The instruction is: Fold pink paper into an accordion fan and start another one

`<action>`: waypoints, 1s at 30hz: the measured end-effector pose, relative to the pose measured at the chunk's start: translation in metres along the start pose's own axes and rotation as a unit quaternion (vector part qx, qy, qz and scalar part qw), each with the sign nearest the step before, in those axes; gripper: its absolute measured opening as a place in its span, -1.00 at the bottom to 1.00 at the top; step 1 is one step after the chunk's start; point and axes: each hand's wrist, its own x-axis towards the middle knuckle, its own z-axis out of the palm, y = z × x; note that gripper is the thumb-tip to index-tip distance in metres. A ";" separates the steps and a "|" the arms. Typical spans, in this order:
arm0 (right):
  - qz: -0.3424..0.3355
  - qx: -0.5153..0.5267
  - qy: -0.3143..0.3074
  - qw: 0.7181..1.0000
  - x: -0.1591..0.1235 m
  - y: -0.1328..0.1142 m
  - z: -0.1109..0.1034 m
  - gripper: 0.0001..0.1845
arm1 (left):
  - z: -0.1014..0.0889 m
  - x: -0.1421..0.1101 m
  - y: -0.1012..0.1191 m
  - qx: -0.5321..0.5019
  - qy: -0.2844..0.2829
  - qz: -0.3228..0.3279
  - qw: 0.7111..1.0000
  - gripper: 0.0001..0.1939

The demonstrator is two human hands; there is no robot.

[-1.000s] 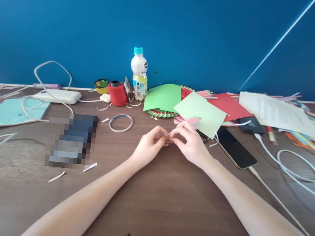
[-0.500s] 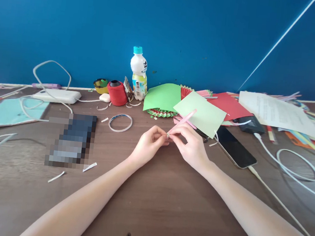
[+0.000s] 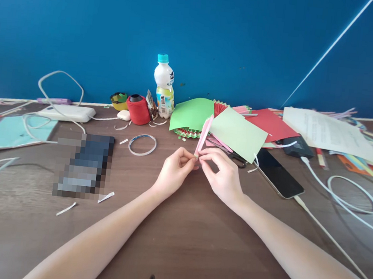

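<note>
A narrow pink folded paper strip [image 3: 204, 134] stands nearly upright between my hands, its lower end at my fingertips. My left hand [image 3: 177, 167] pinches that lower end between thumb and finger. Close beside it, my right hand [image 3: 221, 172] has thumb and index finger pressed at the same end; its other fingers are curled. A small pale bit shows at the fingertips, too small to name. Behind the strip lie a pale green sheet [image 3: 240, 134] and a bright green sheet [image 3: 191, 113] over pleated red and green paper.
A roll of tape [image 3: 142, 145] and white paper scraps [image 3: 106, 197] lie left of my hands. Behind stand a bottle [image 3: 163, 88] and a red roll [image 3: 139, 109]. To the right are a phone [image 3: 279, 175] with its cable and a red sheet [image 3: 273, 124].
The pink paper strip has swung from leaning right to nearly upright. My right hand has shifted slightly left, while my left hand stays almost in place.
</note>
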 end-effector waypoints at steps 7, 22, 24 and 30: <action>0.015 0.022 -0.001 1.000 -0.001 -0.003 0.001 -0.87 | -0.001 -0.006 0.000 0.146 0.004 0.055 0.988 -0.91; 0.062 0.061 0.004 0.996 0.001 -0.006 0.002 -0.86 | 0.000 -0.006 -0.001 0.163 0.008 0.068 0.984 -0.94; 0.067 0.060 0.005 0.996 0.001 -0.006 0.002 -0.86 | 0.001 -0.006 0.000 0.147 0.009 0.062 0.987 -0.93; 0.077 0.061 0.001 0.995 0.000 -0.005 0.001 -0.86 | 0.000 -0.005 -0.002 0.112 0.011 0.051 0.992 -0.91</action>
